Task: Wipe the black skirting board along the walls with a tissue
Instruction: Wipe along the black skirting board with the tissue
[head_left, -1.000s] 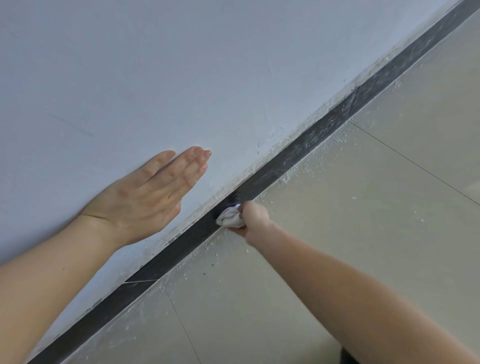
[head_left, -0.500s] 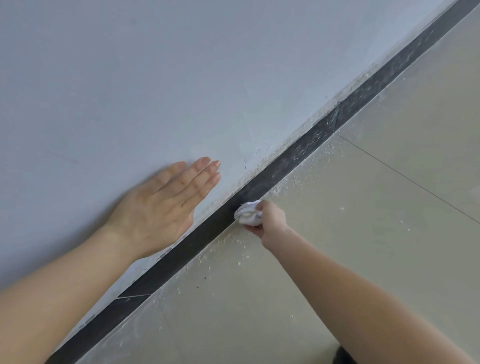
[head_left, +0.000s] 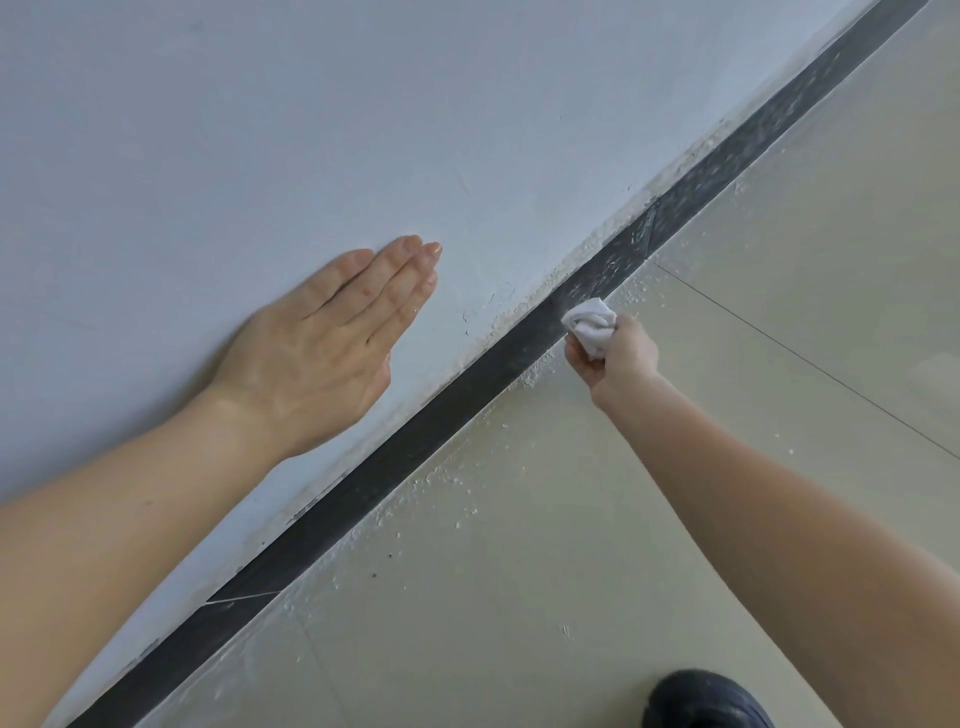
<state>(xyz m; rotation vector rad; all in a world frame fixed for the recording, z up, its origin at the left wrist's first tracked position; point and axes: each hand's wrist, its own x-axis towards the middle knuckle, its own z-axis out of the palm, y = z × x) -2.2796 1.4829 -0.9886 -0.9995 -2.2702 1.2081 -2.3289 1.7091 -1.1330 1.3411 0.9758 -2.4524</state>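
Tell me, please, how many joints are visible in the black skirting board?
2: a far joint just beyond the tissue held by the right hand, and a near joint beside the left forearm. Others may lie outside the view.

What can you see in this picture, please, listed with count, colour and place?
wall: one, pale grey-white, upper left half.
skirting board: one strip, black, running diagonally from lower left to upper right; dusty grey past the tissue.
floor tiles: several, beige, lower right half.
specks: many, white, on the floor along the board's foot.
tissue: one, white, crumpled, against the board.
shoe: one, dark, bottom edge, partly cut off.
left hand: one, flat on the wall above the board.
right hand: one, grips the tissue at the board.
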